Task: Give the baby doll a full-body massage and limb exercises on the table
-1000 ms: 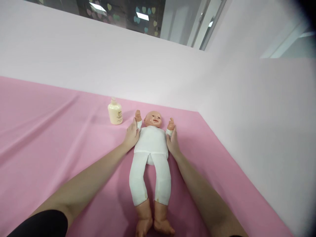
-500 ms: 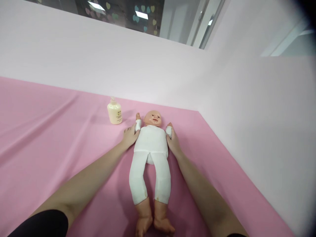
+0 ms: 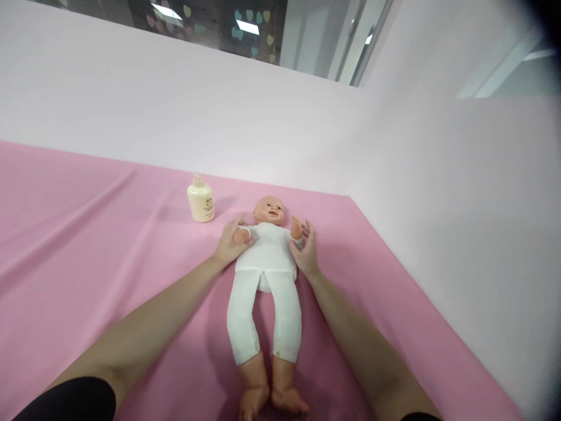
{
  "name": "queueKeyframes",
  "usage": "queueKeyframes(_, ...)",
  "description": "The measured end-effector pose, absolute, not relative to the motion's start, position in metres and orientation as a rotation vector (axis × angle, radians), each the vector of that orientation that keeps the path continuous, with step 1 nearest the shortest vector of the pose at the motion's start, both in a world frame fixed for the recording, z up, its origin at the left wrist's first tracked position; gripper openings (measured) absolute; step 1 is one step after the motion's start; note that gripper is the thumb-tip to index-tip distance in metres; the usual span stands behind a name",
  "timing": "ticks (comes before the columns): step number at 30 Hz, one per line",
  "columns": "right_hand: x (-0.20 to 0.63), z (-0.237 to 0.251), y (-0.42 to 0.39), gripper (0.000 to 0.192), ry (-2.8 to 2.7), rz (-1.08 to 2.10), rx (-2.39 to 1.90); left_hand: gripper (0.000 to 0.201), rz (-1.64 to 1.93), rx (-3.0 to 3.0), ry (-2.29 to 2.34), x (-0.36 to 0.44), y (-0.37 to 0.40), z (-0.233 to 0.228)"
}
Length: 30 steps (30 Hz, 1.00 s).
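Note:
A baby doll (image 3: 266, 275) in a white suit lies on its back on the pink sheet (image 3: 109, 263), head away from me, bare feet toward me. My left hand (image 3: 228, 241) holds the doll's arm on the left side, folding it in over the chest. My right hand (image 3: 303, 252) holds the doll's other arm at the wrist, its small hand raised between my fingers. Both my forearms reach in along the doll's sides.
A cream lotion bottle (image 3: 200, 200) with a pump top stands on the sheet just left of the doll's head. Pale pink walls (image 3: 438, 193) close off the back and the right side. The sheet stretches wide to the left.
The doll's arms were spread upward beside its head; both my hands have brought them inward toward its chest. The bottle has not moved.

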State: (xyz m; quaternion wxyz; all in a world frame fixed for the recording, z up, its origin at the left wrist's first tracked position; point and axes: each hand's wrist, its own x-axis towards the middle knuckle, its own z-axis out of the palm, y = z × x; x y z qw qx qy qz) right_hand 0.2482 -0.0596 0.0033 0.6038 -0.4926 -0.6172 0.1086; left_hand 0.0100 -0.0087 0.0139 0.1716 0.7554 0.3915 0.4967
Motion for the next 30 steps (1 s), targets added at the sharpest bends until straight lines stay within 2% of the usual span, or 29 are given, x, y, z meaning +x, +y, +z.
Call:
queueKeyframes(3,0.245,0.004,-0.063,0.051,-1.574,0.173,-1.114,0.041,1.295,2.314,0.964,0.011,-0.014,0.018)
queueKeyframes(6,0.244,0.005,-0.065,0.029,-1.675,0.116,-1.106,0.039,1.309,2.321,0.896,0.011,-0.016,0.02)
queueKeyframes(9,0.245,0.007,-0.066,0.021,-1.7,0.08,-1.111,0.037,1.303,2.314,0.914,0.011,-0.016,0.02)
queueKeyframes(16,0.243,0.015,-0.067,0.013,-1.792,0.084,-1.162,0.038,1.219,2.265,0.991,0.011,-0.015,0.018)
queueKeyframes(30,0.243,0.014,-0.067,0.014,-1.786,0.094,-1.186,0.036,1.206,2.263,1.001,0.012,-0.012,0.016)
